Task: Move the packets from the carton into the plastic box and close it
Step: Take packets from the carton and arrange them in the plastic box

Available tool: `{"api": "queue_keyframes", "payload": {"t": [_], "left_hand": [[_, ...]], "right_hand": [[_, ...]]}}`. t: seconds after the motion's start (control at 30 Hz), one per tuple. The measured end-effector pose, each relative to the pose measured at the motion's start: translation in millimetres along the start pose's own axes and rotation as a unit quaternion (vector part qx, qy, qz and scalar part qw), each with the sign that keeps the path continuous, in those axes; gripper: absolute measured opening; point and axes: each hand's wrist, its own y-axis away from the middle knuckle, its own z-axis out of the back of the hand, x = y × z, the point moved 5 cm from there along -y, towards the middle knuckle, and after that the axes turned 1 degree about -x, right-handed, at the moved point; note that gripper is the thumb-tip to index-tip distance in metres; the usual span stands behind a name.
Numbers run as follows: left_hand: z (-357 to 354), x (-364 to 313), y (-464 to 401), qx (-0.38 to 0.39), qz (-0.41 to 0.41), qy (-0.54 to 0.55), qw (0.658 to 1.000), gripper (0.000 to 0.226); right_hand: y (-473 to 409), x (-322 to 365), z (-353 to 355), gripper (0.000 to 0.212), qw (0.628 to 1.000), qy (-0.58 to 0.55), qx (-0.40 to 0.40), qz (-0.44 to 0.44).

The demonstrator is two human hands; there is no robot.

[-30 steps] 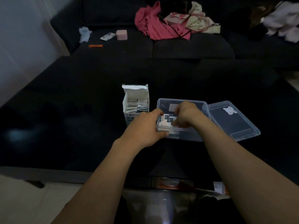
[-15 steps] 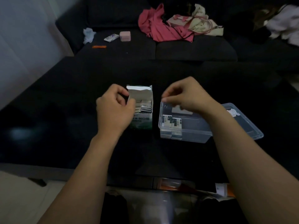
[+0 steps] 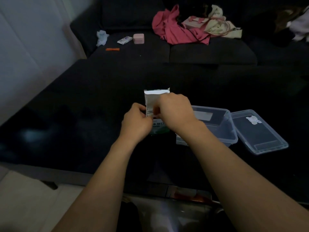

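A white carton (image 3: 158,128) with green print stands on the black table (image 3: 66,131), its top flap open. My left hand (image 3: 136,121) grips the carton's left side. My right hand (image 3: 175,109) covers the carton's mouth, its blurred fingertips pinched on the packets (image 3: 149,112) that stand inside. Just to the right sits the clear plastic box (image 3: 222,126), open. My right forearm crosses its near left corner and hides what lies there. The box's clear lid (image 3: 260,133), with a white sticker, lies flat beside it on the right.
A dark sofa (image 3: 209,52) stands behind the table with a pink garment (image 3: 175,30), a cream bag (image 3: 217,22), a small pink box (image 3: 138,38), a white tube (image 3: 124,39) and an orange stick (image 3: 112,49). A pale wall (image 3: 25,47) is on the left.
Both hands left the plastic box, where they had set packets down. My left hand took hold of the carton's side, and my right hand swung left from above the box into the carton's mouth.
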Motion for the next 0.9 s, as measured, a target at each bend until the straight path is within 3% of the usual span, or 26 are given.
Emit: {"api": "queue_keyframes", "payload": {"t": [0.33, 0.57, 0.9], "left_hand": [[-4, 3, -1, -0.007, -0.002, -0.004, 1.000, 0.023], [-5, 4, -3, -0.003, 0.000, -0.016, 1.000, 0.027], [-6, 4, -4, -0.004, 0.006, -0.013, 1.000, 0.030]], "right_hand": [[-6, 1, 5, 0.014, 0.998, 0.055, 0.021, -0.004], [-7, -17, -8, 0.019, 0.997, -0.023, 0.056, -0.046], [-7, -18, -8, 0.011, 0.994, -0.083, 0.059, -0.024]]}}
